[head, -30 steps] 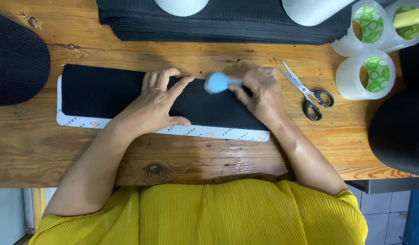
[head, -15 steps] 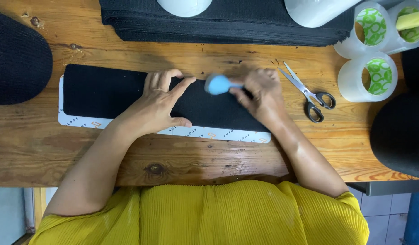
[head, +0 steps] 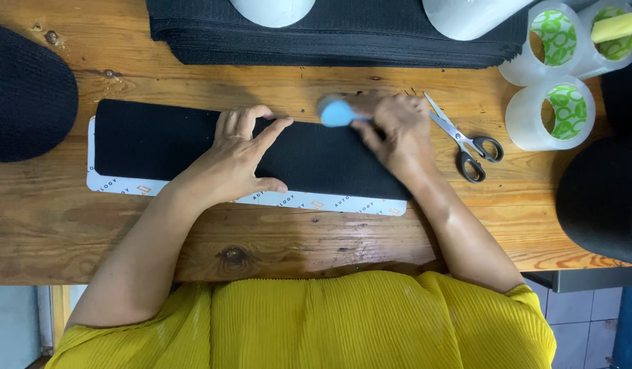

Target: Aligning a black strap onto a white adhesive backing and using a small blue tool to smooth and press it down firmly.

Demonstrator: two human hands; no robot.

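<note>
hands are splitting the job: left hand [head: 237,154] is lying flat, fingers spread, pinning the black fabric strip [head: 158,140] onto its white backing sheet [head: 329,202] so nothing's sliding, while right hand [head: 398,133] is gripping a blue tool [head: 336,113] against the strip's top edge. scissors [head: 466,140] are lying just beside.

The table [head: 275,236] is knotty brown wood, its near edge running across the lower part of the view. A white backing sheet [head: 329,202] lies flat along the middle, with a long black strip [head: 158,140] on top of it. Scissors [head: 466,140] lie just right of the strip, handles toward the near edge. 3 tape rolls [head: 549,113] sit at the far right corner. A stack of black fabric [head: 343,41] lies along the far edge. A dark rounded cap [head: 25,96] rests at the left end, another dark mass [head: 599,198] at the right.
</note>
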